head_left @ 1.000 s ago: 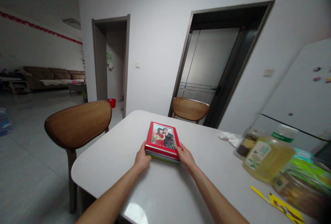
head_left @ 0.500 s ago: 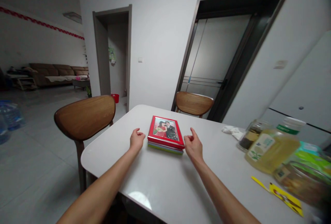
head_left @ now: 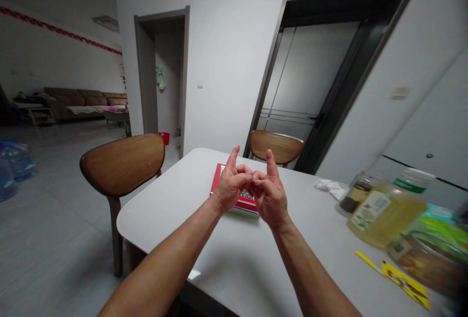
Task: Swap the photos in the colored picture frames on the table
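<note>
My left hand [head_left: 229, 186] and my right hand [head_left: 271, 194] meet knuckle to knuckle above the table [head_left: 164, 200]. On each, one finger points up while the others are curled in, and I see nothing held in either. Behind and below them lies a red picture frame [head_left: 215, 176], mostly covered by my hands; a bit of its picture shows between them. It rests on a flat stack with a green edge [head_left: 244, 213].
To the right stand a large bottle of yellow liquid [head_left: 389, 214], a jar with dark contents [head_left: 356, 197] and a clear container [head_left: 420, 253]. A yellow packet [head_left: 405, 283] and crumpled tissue [head_left: 329, 186] lie nearby. Wooden chairs stand at the left [head_left: 124, 163] and far side [head_left: 276, 146].
Both hands have left the sides of the red picture frame, risen and come together in front of it. The frame and stack appear to stay in place.
</note>
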The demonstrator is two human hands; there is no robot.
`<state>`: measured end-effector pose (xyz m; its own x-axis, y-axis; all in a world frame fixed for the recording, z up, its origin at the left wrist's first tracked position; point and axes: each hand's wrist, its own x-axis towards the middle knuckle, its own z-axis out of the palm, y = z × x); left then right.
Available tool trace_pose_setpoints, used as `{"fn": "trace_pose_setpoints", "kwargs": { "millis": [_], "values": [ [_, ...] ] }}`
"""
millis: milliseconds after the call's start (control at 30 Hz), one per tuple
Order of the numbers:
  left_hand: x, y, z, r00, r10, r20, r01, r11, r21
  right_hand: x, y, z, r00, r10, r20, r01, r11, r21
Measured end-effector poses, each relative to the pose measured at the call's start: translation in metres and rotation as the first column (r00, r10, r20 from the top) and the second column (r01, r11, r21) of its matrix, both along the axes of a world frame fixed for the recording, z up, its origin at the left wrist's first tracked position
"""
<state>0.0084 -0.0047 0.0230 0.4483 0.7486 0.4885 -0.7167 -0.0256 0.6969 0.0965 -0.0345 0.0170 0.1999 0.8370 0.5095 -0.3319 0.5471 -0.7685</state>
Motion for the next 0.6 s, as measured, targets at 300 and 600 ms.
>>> {"fn": "trace_pose_setpoints", "kwargs": {
  "millis": [300, 600],
  "values": [
    [0.001, 0.008, -0.025, 0.982, 0.126, -0.143, -0.151, 0.971, -0.184, -0.001, 0.010, -0.025, 0.996, -0.056, -0.064, 0.040, 0.973, -0.225],
    [-0.008, 0.009, -0.050, 0.907, -0.086, -0.412, -0.068, 0.936, -0.345, 0.005, 0.012, -0.050, 0.998, -0.050, -0.032, 0.032, 0.910, -0.414]
  ]
}}
